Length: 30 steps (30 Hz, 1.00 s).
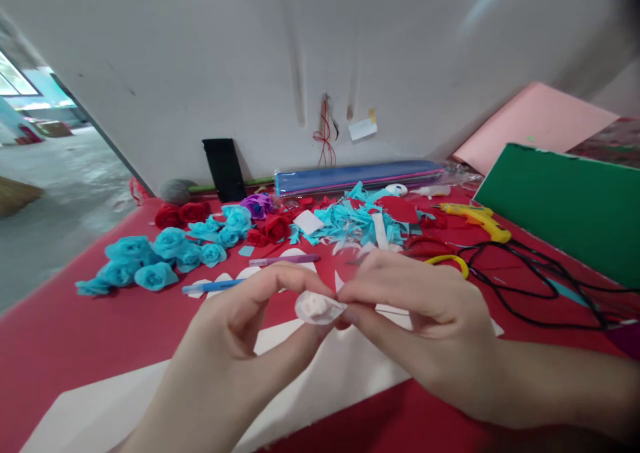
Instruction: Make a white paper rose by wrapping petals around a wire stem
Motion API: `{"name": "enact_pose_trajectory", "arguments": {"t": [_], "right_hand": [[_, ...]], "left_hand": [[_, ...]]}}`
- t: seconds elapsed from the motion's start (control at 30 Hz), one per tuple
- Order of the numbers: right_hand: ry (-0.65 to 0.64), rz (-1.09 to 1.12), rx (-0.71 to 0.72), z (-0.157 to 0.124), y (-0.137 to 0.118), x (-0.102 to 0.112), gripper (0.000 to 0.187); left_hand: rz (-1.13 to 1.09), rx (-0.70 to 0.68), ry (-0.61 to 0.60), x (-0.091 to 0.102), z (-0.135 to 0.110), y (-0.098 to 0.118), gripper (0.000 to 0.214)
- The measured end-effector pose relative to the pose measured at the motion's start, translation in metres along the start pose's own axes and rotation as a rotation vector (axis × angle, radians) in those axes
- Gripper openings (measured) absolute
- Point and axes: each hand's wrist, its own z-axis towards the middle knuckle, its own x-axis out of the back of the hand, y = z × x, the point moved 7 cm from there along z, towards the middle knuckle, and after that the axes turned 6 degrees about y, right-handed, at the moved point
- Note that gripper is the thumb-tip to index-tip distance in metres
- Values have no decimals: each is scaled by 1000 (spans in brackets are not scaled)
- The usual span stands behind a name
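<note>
A small white paper flower (316, 307), rolled at its centre with a thin outer petal around it, is pinched between my two hands. My left hand (250, 333) grips its left and lower side between thumb and forefinger. From the right, my right hand (420, 313) closes thumb and fingers on the petal's pointed edge. Below the hands lies a long white paper strip (125, 400). White cut petals (293, 256) lie on the red table behind the flower, close to a purple pen (283, 260) and a blue pen (215, 285).
Blue paper roses (170, 243) cluster at the left, with red roses (183, 213) behind. Blue scraps (350, 220) pile up mid-table. Yellow-handled scissors (455, 261), a yellow glue gun (477, 218), its black cable (530, 326) and a green board (570, 206) occupy the right. A phone (223, 168) leans against the wall.
</note>
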Motion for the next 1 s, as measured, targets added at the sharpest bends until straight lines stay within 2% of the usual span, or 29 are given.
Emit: {"name": "enact_pose_trajectory", "arguments": {"t": [0.37,0.47,0.73,0.87,1.0], "right_hand": [[-72,-85,-4,1,-1,-5,12],[-83,-57,-77,1,4,-7,11],[-148,24,-291,-2,16,-13,10],[-223,122,-418,-6,22,-17,12],[-363,284,-581,-11,25,-26,14]], "left_hand": [[139,-256,-32,-4,-6,15,6],[178,-296,-47,-6,-7,16,13],[269,-315,-85,-9,-8,16,16],[261,-325,-131,-10,-9,17,18],[212,-319,-213,-13,-11,15,19]]}}
